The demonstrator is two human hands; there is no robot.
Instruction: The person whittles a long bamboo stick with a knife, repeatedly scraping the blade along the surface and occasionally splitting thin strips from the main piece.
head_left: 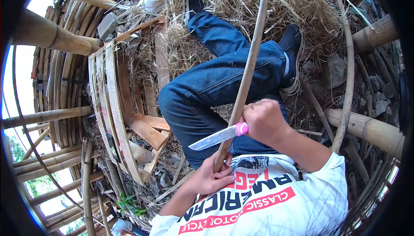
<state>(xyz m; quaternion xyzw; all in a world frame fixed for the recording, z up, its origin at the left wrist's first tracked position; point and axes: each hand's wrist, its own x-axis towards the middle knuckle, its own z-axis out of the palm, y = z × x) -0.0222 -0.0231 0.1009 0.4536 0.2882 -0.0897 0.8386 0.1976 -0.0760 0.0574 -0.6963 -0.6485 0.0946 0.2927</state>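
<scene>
A long wooden strip (pixel 250 63) runs from the top of the view down across the jeans to the white shirt. Near its lower end my left hand (pixel 213 176) is closed around it, close to the shirt. My right hand (pixel 266 119) grips the pink handle of a knife (pixel 213 139). The blade points left and lies across the strip, a little above my left hand. Where the fist meets the strip, I cannot tell whether they touch.
At the left stands a broken wooden crate (pixel 113 93). Bamboo poles (pixel 364 128) line both sides. Dry straw (pixel 302 3) covers the ground at the top, with stones (pixel 336 70) at the right. A small green plant (pixel 129 203) grows at the lower left.
</scene>
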